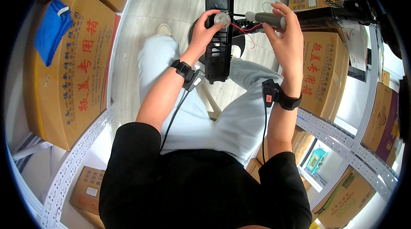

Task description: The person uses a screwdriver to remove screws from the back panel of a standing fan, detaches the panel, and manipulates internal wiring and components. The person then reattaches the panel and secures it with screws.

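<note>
Grey screwdriver (270, 20) in pinch of right hand (288, 42), round piece (222, 19) likewise in left hand (201, 36), floor space (147, 19) beyond black tray (218, 69) edges.

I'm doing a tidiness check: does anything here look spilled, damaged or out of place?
Nothing looks spilled or plainly damaged. The one oddity is the thin red wires beside the round part in the left hand: they hang loosely, and at least one end seems unattached.

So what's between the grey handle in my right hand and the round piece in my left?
In the head view, a pale collar next to the handle, then a thin dark shaft; red wires show just below.
</note>
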The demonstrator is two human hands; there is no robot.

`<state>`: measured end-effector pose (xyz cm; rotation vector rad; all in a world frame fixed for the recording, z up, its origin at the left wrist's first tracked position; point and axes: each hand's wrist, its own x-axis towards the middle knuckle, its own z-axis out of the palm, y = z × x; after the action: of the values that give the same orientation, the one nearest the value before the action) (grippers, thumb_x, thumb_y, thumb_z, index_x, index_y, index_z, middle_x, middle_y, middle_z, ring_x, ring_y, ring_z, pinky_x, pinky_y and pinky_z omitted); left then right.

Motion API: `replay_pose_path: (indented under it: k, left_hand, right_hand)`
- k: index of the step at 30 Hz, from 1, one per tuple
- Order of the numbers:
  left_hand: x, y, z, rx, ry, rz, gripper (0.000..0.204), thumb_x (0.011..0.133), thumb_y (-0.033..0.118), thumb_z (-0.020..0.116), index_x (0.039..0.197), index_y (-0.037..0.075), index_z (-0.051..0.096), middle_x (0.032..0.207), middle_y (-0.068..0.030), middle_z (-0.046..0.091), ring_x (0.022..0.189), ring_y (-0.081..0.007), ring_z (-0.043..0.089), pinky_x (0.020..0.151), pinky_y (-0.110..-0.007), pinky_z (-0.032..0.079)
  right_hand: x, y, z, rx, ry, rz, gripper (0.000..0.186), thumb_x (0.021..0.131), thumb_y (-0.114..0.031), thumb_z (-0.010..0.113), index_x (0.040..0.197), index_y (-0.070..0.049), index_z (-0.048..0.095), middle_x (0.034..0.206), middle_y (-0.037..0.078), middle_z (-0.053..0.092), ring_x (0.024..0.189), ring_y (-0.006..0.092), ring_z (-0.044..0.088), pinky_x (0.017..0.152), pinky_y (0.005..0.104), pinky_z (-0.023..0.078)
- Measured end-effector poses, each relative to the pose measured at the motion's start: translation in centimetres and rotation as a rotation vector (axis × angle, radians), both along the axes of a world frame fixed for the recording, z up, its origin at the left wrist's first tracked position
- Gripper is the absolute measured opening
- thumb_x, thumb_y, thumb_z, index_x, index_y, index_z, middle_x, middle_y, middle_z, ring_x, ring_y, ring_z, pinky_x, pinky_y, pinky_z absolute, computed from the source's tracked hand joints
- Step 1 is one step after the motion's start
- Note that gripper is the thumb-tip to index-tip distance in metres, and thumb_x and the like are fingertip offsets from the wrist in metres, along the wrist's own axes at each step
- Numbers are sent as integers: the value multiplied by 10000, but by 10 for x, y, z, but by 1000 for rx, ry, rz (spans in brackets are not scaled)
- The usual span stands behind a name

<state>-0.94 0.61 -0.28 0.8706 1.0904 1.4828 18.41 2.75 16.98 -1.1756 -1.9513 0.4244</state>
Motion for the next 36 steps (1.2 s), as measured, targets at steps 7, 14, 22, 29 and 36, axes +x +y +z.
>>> replay_pose_path:
  k: [7, 14, 22, 29, 36]
  left_hand:
    - [-1, -1, -2, 27, 49, -8, 422, 878, 5, 692, 1275, 67, 562, 1134, -49, 635, 1024, -131, 603, 886, -276, 486]
    - [1, -2, 4, 0, -16, -18, 420, 877, 9, 695, 1272, 75, 568, 1128, -51, 639, 1025, -125, 604, 872, -273, 490]
    - [1, -1, 4, -13, 20, -2, 425, 876, 15, 697, 1275, 78, 566, 1115, -44, 635, 997, -126, 603, 862, -273, 489]
    - [0, -2, 3, -15, 34, -10, 427, 874, 11, 696, 1275, 75, 565, 1130, -49, 636, 1025, -128, 599, 876, -275, 487]
    - [1, -1, 5, -12, 4, -5, 429, 872, 16, 701, 1274, 82, 568, 1135, -43, 634, 1027, -129, 598, 883, -277, 486]
  right_hand:
    - [-2, -1, 10, -104, -255, -232, 344, 866, -169, 747, 1149, -38, 601, 985, 186, 673, 847, 299, 685, 690, 354, 542]
    - [-3, -5, 10, -42, -22, 8, 406, 858, -281, 763, 1160, -54, 614, 919, 162, 692, 833, 326, 686, 679, 384, 535]
    - [-2, -1, 6, -4, -76, -26, 355, 858, -215, 751, 1149, -58, 622, 982, 179, 687, 864, 333, 688, 678, 364, 542]
    - [-9, -3, 15, -211, -245, -178, 385, 858, -128, 739, 1201, -58, 580, 1040, 204, 666, 901, 348, 682, 722, 375, 567]
    - [-4, -2, 6, -48, 27, 5, 292, 862, -190, 738, 1106, -67, 635, 891, 164, 671, 815, 331, 683, 698, 370, 546]
